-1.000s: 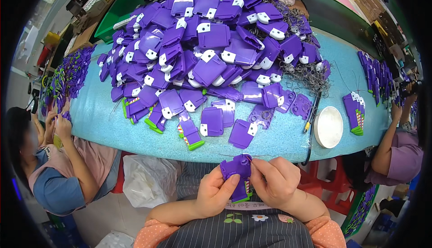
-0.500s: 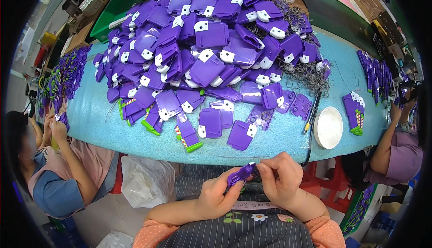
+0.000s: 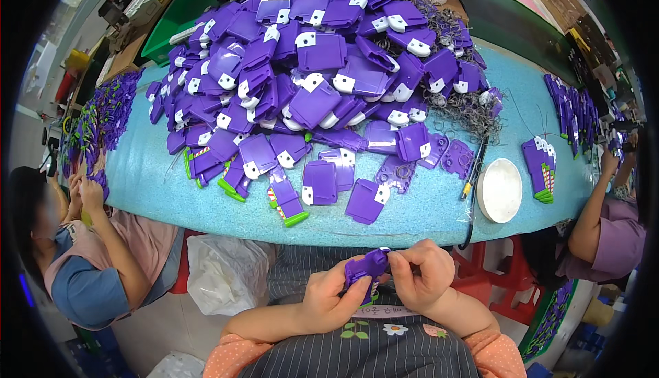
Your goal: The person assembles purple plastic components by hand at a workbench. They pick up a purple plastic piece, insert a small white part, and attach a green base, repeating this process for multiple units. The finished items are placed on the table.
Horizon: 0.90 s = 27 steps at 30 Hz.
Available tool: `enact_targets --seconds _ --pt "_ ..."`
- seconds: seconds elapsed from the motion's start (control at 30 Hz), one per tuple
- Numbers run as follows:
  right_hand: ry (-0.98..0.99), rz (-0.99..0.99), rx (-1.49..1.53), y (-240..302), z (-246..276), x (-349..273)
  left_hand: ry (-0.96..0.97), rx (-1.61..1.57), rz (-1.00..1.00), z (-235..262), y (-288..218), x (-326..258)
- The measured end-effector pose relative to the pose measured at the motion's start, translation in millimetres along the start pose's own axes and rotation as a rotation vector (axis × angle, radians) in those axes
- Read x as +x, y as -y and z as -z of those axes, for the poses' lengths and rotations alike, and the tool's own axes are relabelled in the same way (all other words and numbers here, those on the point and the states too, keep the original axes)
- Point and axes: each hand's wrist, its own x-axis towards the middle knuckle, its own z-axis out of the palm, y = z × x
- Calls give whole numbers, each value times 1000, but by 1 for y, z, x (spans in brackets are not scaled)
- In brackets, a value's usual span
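Observation:
In front of my apron, my left hand (image 3: pixel 328 300) grips a purple plastic part (image 3: pixel 368 265), its thumb lying across the near side. A bit of white shows on the part's upper end, and green with stripes shows below it. My right hand (image 3: pixel 427 276) is closed in a pinch right at the part's upper right end. Whatever sits between those fingertips is too small to make out. Just beyond my hands, on the blue table (image 3: pixel 268 230), lie loose purple panels with white corners (image 3: pixel 367 201) and a purple piece with a green end (image 3: pixel 287 203).
A large heap of purple panels (image 3: pixel 319 52) fills the table's far middle. Small metal rings (image 3: pixel 473 121) lie along its right side. A white bowl (image 3: pixel 500 191) stands by a black cable (image 3: pixel 473 203). Co-workers (image 3: pixel 103 261) sit at left and right (image 3: pixel 604 241).
The purple part has turned in my left hand and shows more of its broad side. My right hand has come slightly left and down, still pinching at its end.

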Motion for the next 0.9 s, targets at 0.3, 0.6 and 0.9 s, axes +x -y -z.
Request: enact_targets --seconds 0.3,0.6,0.9 --pt "-46 -44 85 3 1 3 -47 201 -191 -5 2 2" --pt "-28 -103 162 -1 -4 -4 -19 240 -223 -1 2 3" --pt "577 -472 598 -10 14 24 116 405 -355 5 5 6"
